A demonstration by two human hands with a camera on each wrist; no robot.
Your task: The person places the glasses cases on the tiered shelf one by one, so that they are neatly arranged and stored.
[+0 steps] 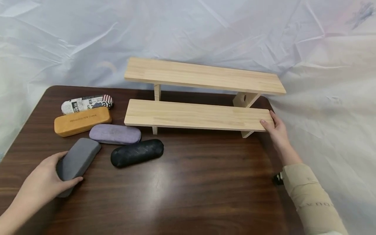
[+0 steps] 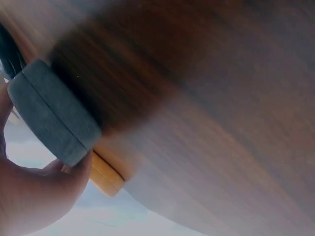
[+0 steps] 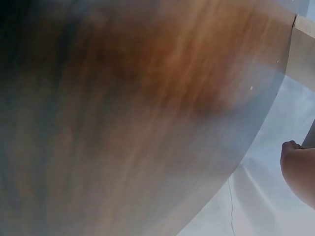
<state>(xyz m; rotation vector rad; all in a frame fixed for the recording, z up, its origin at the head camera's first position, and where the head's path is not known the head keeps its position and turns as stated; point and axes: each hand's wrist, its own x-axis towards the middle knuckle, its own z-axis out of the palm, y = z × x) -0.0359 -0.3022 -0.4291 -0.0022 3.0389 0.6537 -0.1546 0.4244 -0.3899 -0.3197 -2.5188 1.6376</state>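
My left hand grips a grey glasses case between the thumb and fingers, at the left of the table. In the left wrist view the end of that grey case shows close over the tabletop, a dark shadow beside it. A pale two-tier wooden shelf rack stands at the back. Its lower board has my right hand at its right end, thumb on top and fingers around the end edge. Only part of the right hand shows in the right wrist view.
Beyond the grey case lie a lavender case, a black case, a tan case and a newspaper-print case. The rack's upper board overhangs the back of the dark wooden table. White sheeting hangs behind.
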